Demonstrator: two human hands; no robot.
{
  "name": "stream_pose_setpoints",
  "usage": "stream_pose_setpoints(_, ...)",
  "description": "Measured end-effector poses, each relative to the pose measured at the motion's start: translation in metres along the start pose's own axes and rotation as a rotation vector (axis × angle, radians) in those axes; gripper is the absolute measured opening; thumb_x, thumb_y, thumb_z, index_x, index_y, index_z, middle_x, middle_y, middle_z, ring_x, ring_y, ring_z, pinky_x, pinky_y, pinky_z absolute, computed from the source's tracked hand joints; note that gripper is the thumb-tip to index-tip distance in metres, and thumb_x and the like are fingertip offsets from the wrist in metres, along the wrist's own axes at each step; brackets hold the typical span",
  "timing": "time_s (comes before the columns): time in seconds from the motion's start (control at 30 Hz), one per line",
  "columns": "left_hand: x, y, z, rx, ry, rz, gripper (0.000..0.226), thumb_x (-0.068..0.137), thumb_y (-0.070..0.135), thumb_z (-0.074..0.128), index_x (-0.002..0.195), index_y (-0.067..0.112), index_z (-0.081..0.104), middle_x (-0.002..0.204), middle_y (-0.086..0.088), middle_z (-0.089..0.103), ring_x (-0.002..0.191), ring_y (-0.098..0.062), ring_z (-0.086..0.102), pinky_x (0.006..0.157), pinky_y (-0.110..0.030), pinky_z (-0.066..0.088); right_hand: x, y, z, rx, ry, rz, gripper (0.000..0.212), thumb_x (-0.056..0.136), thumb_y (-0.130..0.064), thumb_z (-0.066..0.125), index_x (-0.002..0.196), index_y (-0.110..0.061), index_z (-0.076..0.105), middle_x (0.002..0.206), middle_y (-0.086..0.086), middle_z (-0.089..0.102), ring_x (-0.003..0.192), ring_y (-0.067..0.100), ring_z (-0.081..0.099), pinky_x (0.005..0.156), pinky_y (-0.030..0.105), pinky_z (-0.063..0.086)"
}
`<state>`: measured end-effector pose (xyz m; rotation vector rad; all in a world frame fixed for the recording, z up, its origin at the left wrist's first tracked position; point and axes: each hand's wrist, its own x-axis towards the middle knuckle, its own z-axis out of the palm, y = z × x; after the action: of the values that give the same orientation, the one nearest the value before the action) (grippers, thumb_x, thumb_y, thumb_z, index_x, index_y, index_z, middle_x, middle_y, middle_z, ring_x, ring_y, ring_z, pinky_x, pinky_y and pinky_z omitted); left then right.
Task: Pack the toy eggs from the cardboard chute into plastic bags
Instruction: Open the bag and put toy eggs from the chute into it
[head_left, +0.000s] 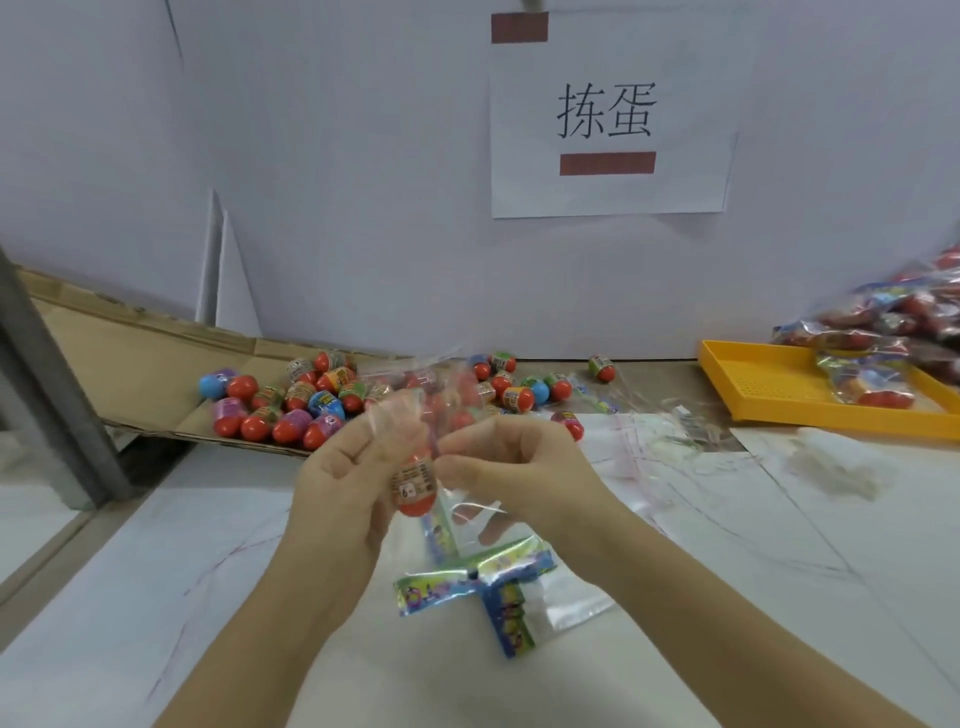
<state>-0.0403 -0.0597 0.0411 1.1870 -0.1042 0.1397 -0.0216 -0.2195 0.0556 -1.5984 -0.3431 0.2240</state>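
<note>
**Clear film, hard shell: one egg held at the bag**

Plastic meets plastic here, and both are slippery. My left hand curls its fingers round a red-orange plastic toy egg with a printed paper band. My right hand pinches the thin clear plastic bag just beside it, fingers bent tight on the film. I cannot tell whether the egg is already inside the film or only against it, because the film is crumpled over the fingertips.

The egg sits between the two grips with its long axis near upright. Its rounded red end points down towards me, and its upper end is hidden by film and fingers. I judge it light, rigid and smooth, apt to squirt out of a pinch. It is best held across the banded middle, where the paper gives some friction. The bag is limp and nearly weightless, and it wants holding at the mouth edges. A printed green-and-blue strip seems to hang from it below the grip.

Beyond the grip and to its left, the flat brown cardboard chute carries a heap of loose coloured toy eggs. Well to the right of the grip, a yellow perforated plastic tray holds filled bags.
</note>
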Motion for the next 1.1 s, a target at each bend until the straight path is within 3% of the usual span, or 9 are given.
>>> stream_pose_setpoints(0.13,0.0,-0.003,0.002,0.075,-0.023,-0.138,0.025,0.061,0.03,0.074,0.079,0.014,0.08,0.079,-0.008,0.075,0.07,-0.016,0.07,0.063,-0.026,0.059,0.004,-0.001,0.001,0.022,-0.018,-0.031,0.008,0.081,-0.012,0.074,0.089,-0.013,0.071,0.083,0.005,0.075,0.066,0.017,0.07,0.051,0.022,0.054)
stream_pose_setpoints(0.23,0.003,-0.004,-0.001,0.034,0.081,-0.124,0.016,0.066,0.022,0.069,0.072,0.011,0.079,0.078,-0.013,0.075,0.068,-0.02,0.072,0.062,-0.029,0.06,0.012,0.0,-0.002,0.031,-0.054,0.004,0.017,0.077,-0.022,0.077,0.093,-0.02,0.073,0.09,0.006,0.074,0.078,0.03,0.069,0.07,0.036,0.058)
stream_pose_setpoints(0.33,0.007,-0.001,-0.01,0.076,0.162,-0.126,0.019,0.066,0.028,0.071,0.071,0.011,0.078,0.079,-0.012,0.074,0.069,-0.02,0.07,0.064,-0.029,0.06,0.022,0.008,-0.01,0.092,0.171,-0.032,0.007,0.084,-0.025,0.07,0.091,-0.023,0.071,0.078,-0.001,0.069,0.066,0.024,0.06,0.066,0.033,0.055)
stream_pose_setpoints(0.43,0.009,-0.002,-0.014,0.029,0.199,-0.125,0.021,0.064,0.029,0.073,0.071,0.01,0.078,0.081,-0.013,0.074,0.068,-0.019,0.072,0.057,-0.025,0.058,0.028,0.022,-0.016,-0.581,0.245,-0.14,0.024,0.092,-0.015,0.058,0.111,-0.027,0.065,0.098,-0.012,0.064,0.082,0.006,0.06,0.074,0.025,0.051)
stream_pose_setpoints(0.57,0.011,-0.006,-0.012,-0.103,0.178,-0.153,0.019,0.069,0.028,0.073,0.079,0.013,0.079,0.088,-0.011,0.074,0.075,-0.022,0.073,0.064,-0.03,0.06,0.035,0.038,-0.02,-1.287,0.077,0.013,0.049,0.088,-0.018,0.059,0.135,-0.026,0.044,0.129,0.003,0.042,0.113,0.024,0.044,0.084,0.033,0.045)
stream_pose_setpoints(0.77,0.012,-0.007,-0.013,-0.162,0.079,-0.231,0.036,0.051,0.024,0.081,0.083,0.009,0.079,0.101,-0.018,0.073,0.082,-0.024,0.073,0.066,-0.025,0.059,0.045,0.05,-0.032,-1.14,0.309,0.04,0.023,0.092,-0.022,0.056,0.111,-0.015,0.044,0.119,0.007,0.044,0.091,0.024,0.053,0.076,0.032,0.046)
stream_pose_setpoints(0.93,0.009,-0.01,-0.009,0.051,0.084,-0.172,0.076,0.039,0.021,0.084,0.113,0.015,0.067,0.102,-0.01,0.075,0.084,-0.021,0.074,0.069,-0.025,0.06,0.048,0.044,-0.05,-1.415,0.391,-0.007,0.024,0.095,-0.027,0.041,0.117,-0.017,0.039,0.098,0.0,0.058,0.078,0.023,0.053,0.078,0.036,0.034)
stream_pose_setpoints(1.0,0.007,-0.009,-0.006,0.191,0.084,-0.117,0.081,0.039,0.026,0.085,0.117,0.02,0.063,0.096,-0.003,0.076,0.078,-0.017,0.074,0.062,-0.022,0.058,0.049,0.032,-0.057,-1.218,0.398,-0.146,0.033,0.094,-0.024,0.042,0.126,-0.021,0.043,0.088,-0.005,0.056,0.074,0.017,0.051,0.075,0.033,0.038)
stream_pose_setpoints(1.1,0.002,-0.009,-0.002,0.38,0.067,-0.028,0.084,0.04,0.033,0.085,0.12,0.027,0.061,0.092,0.005,0.077,0.071,-0.012,0.073,0.054,-0.016,0.051,0.046,-0.002,-0.053,-0.468,0.365,-0.251,0.039,0.095,-0.011,0.039,0.124,-0.03,0.058,0.061,-0.015,0.055,0.054,0.006,0.043,0.054,0.022,0.042)
